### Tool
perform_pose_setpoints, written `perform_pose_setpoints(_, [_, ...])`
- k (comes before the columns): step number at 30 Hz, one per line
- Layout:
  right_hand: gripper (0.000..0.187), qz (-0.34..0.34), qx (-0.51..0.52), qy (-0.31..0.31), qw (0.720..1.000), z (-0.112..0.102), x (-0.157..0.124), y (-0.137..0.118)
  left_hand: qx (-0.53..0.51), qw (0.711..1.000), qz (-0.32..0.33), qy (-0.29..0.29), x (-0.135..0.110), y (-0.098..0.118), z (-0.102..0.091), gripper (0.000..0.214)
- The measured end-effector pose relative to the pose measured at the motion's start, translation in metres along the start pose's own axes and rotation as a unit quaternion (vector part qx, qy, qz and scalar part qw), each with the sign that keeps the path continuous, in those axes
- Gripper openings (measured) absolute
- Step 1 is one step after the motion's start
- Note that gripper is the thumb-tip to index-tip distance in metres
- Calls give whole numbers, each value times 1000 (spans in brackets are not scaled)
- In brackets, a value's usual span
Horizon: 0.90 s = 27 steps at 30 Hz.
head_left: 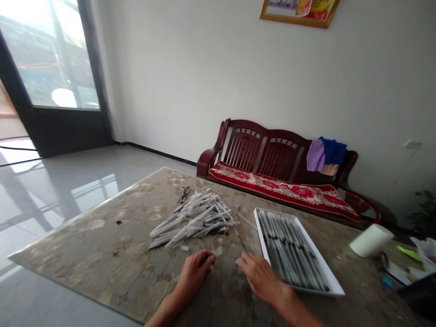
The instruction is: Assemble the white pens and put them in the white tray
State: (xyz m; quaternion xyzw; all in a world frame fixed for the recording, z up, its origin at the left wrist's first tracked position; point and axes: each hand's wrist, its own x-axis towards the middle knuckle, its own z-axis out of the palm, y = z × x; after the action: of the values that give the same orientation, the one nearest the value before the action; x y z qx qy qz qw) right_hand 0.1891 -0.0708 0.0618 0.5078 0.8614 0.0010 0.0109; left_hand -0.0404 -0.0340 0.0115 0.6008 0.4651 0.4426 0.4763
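On the table in front of me, my left hand (198, 269) has its fingers curled together; whatever they hold, if anything, is hidden. To its right, my right hand (260, 276) pinches the near end of a thin dark pen-like stick (240, 240), which points away from me. Beyond my left hand lies a loose heap of white and clear pen-like tubes (199, 215), some with dark ends. Just right of my right hand, a shallow white box (318, 245) holds rows of translucent pens (289, 247) with black parts.
Black-framed glasses (184, 194) lie behind the heap on the stone-patterned table (102, 254). A white roll (371, 240) and clutter stand at the right. A dark red wooden bench (248, 145) with a patterned red cover (272, 184) is beyond the table.
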Motion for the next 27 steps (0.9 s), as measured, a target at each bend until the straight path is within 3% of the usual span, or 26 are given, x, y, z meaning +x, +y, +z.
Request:
perform_pose_setpoints(3, [31, 40, 134, 180, 974, -11, 10, -14, -49, 998, -10, -26, 0, 3, 1, 39])
perform_pose_setpoints(6, [14, 100, 290, 351, 885, -10, 24, -42, -143, 986, -46, -67, 2, 3, 3, 47])
perform_pose_setpoints(8, [10, 113, 362, 382, 843, -1, 32, -61, -219, 971, -71, -63, 4, 0, 5, 52])
perform_pose_setpoints(11, [11, 113, 418, 350, 831, 16, 41, -74, -304, 947, -99, -21, 7, -6, 5, 48])
perform_pose_setpoints(15, [11, 149, 416, 272, 855, 20, 48, -49, -331, 934, -116, 59, 10, -10, 2, 42])
perform_pose_setpoints(18, [18, 248, 281, 226, 899, 12, 56, -13, -337, 927, -118, 110, 11, -8, 2, 44])
perform_pose_setpoints(20, [22, 298, 160, 151, 929, 8, 63, 6, -347, 922, -125, 120, 12, -7, 2, 45])
perform_pose_setpoints(23, [28, 324, 82, 70, 940, 8, 74, 20, -366, 913, -134, 123, 14, -8, 2, 46])
perform_pose_setpoints(27, [34, 328, 70, 52, 941, 17, 82, 20, -377, 909, -138, 115, 14, -9, 0, 44])
